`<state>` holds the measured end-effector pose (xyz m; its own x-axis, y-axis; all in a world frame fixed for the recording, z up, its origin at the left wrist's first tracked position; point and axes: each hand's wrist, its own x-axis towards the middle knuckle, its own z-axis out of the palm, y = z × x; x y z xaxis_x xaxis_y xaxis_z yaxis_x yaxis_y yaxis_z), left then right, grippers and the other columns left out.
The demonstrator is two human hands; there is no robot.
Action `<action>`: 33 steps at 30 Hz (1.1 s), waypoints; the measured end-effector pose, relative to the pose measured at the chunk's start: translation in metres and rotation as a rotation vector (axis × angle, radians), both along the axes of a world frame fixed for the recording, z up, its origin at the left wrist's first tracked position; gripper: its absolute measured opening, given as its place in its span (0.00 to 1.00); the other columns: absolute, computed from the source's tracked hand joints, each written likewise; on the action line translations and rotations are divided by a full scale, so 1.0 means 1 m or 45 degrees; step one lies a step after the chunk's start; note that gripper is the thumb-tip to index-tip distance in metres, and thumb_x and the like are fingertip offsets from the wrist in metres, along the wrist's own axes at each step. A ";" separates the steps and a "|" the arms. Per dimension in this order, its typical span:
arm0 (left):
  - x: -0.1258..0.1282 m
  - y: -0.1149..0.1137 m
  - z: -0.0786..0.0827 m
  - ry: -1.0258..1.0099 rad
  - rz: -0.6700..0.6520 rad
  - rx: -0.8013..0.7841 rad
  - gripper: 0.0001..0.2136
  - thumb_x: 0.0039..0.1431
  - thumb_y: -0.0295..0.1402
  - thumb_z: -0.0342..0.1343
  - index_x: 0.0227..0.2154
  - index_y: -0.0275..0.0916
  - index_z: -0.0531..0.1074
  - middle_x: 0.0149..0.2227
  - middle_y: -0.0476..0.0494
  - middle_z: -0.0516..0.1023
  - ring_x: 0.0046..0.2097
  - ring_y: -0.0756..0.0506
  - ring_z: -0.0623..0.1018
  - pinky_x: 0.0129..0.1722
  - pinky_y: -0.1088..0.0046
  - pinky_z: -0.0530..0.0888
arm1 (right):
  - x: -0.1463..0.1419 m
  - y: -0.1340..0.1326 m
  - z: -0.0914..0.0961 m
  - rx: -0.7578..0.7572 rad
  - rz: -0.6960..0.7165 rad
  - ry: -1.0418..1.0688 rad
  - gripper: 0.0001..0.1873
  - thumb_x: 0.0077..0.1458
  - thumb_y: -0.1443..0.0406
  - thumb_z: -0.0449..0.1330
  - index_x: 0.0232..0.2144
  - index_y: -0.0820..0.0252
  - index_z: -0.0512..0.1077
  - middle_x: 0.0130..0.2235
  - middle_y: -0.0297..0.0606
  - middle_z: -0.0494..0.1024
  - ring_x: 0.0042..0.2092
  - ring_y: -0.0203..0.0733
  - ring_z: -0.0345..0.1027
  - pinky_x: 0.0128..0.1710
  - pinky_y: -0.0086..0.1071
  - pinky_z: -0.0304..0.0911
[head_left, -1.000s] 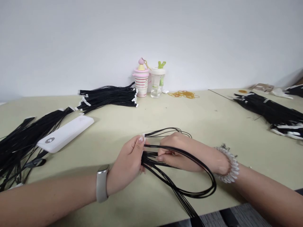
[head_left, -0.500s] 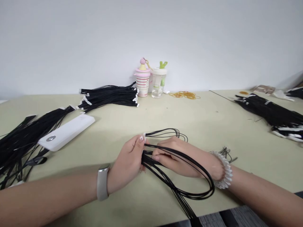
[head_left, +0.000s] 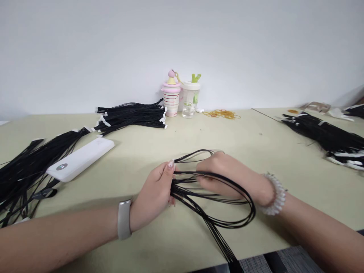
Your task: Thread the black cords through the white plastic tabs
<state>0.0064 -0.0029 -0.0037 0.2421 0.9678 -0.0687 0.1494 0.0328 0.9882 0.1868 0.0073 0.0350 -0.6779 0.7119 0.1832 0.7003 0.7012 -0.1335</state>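
Observation:
My left hand (head_left: 155, 193) pinches a bunch of thin black cords (head_left: 224, 223) at about the table's middle, fingers closed round them. The cords loop out to the right and run off the near edge. My right hand (head_left: 224, 174) lies inside the loop, just right of the left hand, with its fingers curled on some of the strands; the fingertips are slightly blurred. A grey band sits on my left wrist and a clear beaded bracelet (head_left: 274, 195) on the right one.
A white power bank (head_left: 81, 159) lies at the left beside heaps of black cords (head_left: 25, 170). More tagged cords (head_left: 133, 115) lie at the back, others (head_left: 327, 138) at the right. Two cups (head_left: 182, 98) and yellow rubber bands (head_left: 223, 113) stand by the wall.
My right hand has moved up and a little to the right within the loop, drawing strands apart. The left hand keeps its pinch in the same spot.

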 end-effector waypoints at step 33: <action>0.002 0.002 -0.001 -0.060 0.055 -0.130 0.17 0.53 0.49 0.44 0.28 0.39 0.65 0.20 0.52 0.65 0.16 0.53 0.65 0.13 0.78 0.66 | -0.016 0.001 -0.010 0.256 -0.159 0.510 0.06 0.52 0.69 0.51 0.25 0.63 0.65 0.25 0.33 0.67 0.25 0.29 0.56 0.26 0.24 0.52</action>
<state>0.0081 -0.0014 -0.0046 0.2054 0.9660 -0.1573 0.0994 0.1393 0.9852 0.1712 0.0078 0.0246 -0.4370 0.7069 0.5562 0.7018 0.6547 -0.2807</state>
